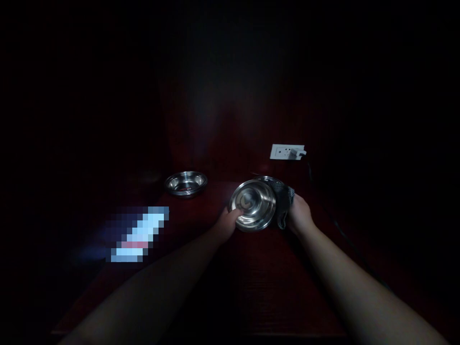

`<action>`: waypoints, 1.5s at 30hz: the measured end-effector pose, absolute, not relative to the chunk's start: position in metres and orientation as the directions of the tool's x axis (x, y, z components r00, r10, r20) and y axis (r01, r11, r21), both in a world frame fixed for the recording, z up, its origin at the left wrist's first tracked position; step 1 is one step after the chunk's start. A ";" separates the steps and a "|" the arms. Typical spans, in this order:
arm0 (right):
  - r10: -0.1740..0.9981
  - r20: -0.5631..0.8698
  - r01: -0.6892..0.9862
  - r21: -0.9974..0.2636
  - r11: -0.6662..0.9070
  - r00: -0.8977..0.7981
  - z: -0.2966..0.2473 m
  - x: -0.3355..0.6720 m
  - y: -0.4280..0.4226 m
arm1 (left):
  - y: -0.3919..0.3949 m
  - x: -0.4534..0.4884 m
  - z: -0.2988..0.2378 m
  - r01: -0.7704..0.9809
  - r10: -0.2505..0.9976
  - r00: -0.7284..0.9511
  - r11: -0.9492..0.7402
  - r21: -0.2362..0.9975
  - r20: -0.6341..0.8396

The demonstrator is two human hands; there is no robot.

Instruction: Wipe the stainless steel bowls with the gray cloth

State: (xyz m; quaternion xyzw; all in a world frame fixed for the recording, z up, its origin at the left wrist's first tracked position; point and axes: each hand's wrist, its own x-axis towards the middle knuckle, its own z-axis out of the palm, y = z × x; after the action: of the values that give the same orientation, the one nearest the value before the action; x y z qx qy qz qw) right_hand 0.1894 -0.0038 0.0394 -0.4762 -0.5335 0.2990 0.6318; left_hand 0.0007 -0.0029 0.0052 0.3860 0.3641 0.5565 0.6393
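A shiny steel bowl (257,203) is tilted with its inside facing me. My left hand (227,224) grips its left rim, thumb inside and the other fingers hidden behind it. On the right side my right hand (299,211) is closed around a dark cloth (283,203) with a patterned edge, which lies against the bowl's right rim. Its fingers are mostly hidden by the cloth. Behind the held bowl shows the rim of another steel dish (268,178), largely covered.
A shallow steel bowl (186,183), perhaps stacked, stands on the dark red table (273,273) at left. Nearer lies a bright, pixelated object (140,235). A white wall socket (283,152) holds a plug, its cable (339,227) running down the right side. The surroundings are very dark.
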 end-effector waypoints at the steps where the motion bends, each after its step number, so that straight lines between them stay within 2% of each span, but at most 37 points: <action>1: 0.899 0.380 0.130 -0.924 0.359 0.217 0.040 0.189 -0.004 | -0.004 0.001 0.006 -0.428 0.992 0.119 0.084 0.900 -0.036; 3: 0.912 0.377 0.150 -0.923 0.355 0.164 0.042 0.188 -0.006 | -0.007 0.001 0.010 -0.439 0.992 0.126 0.076 0.895 -0.022; 8: 0.854 0.513 0.406 -0.801 0.440 0.087 0.041 0.186 -0.007 | -0.010 0.001 0.012 -0.447 0.990 0.136 0.089 0.890 -0.031; 13: 0.833 0.551 0.530 -0.720 0.448 0.044 0.041 0.186 -0.008 | -0.007 0.000 0.013 -0.461 0.989 0.146 0.075 0.884 -0.008; 16: 0.834 0.550 0.553 -0.710 0.436 0.049 0.041 0.186 -0.008 | -0.006 -0.001 0.017 -0.458 0.991 0.118 -0.006 0.889 0.068; 21: 0.839 0.541 0.585 -0.699 0.412 0.055 0.040 0.186 -0.008 | -0.008 -0.004 0.021 -0.335 0.966 0.116 -0.179 0.925 0.230; 28: 0.801 0.590 0.616 -0.670 0.415 0.102 0.041 0.182 -0.013 | -0.010 -0.004 0.024 -0.271 0.990 0.097 -0.074 0.960 0.103; 38: 0.790 0.610 0.607 -0.651 0.455 0.061 0.050 0.178 -0.021 | -0.008 -0.009 0.019 -0.260 0.985 0.165 -0.001 0.966 0.046; 45: 0.808 0.577 0.554 -0.715 0.428 0.121 0.039 0.175 -0.012 | -0.011 -0.010 0.022 -0.407 0.963 0.192 -0.098 0.908 0.190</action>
State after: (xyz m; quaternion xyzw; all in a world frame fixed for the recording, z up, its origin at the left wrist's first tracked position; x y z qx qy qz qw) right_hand 0.1746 -0.0118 0.0394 -0.5218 -0.6522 0.1182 0.5370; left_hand -0.0099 -0.0108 0.0225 0.4786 0.2903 0.5655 0.6057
